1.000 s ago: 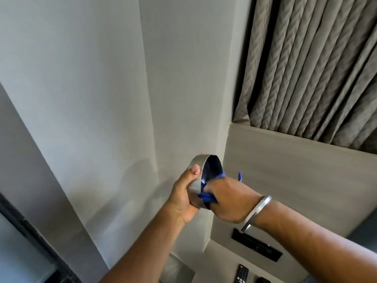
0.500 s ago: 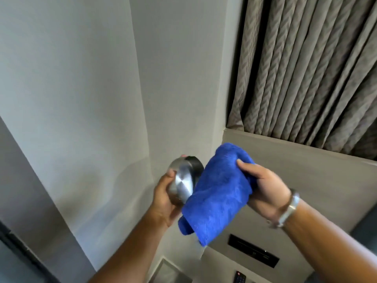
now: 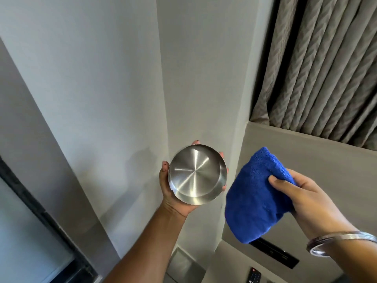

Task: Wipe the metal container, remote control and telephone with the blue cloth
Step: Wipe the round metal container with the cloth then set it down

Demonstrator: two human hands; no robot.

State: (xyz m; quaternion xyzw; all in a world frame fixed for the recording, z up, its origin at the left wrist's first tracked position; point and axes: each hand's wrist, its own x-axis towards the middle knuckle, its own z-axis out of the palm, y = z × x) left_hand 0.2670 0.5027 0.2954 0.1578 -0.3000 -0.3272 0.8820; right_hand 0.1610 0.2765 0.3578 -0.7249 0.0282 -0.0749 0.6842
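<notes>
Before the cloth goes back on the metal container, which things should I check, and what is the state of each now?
1. Left hand grips the metal container firmly: ok.
2. Right hand holds the blue cloth: ok.
3. Cloth touches the container: not ok, a gap separates them.
4. Container's flat round face is turned to the camera: ok.
5. Remote control within view: ok, at the bottom edge.
6. Telephone located: cannot tell.

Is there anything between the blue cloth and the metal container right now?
Nothing visible. The right hand holds the blue cloth just beside the metal container, which the left hand holds with its flat base facing the camera. Only an open gap and plain wall lie between them.
</notes>
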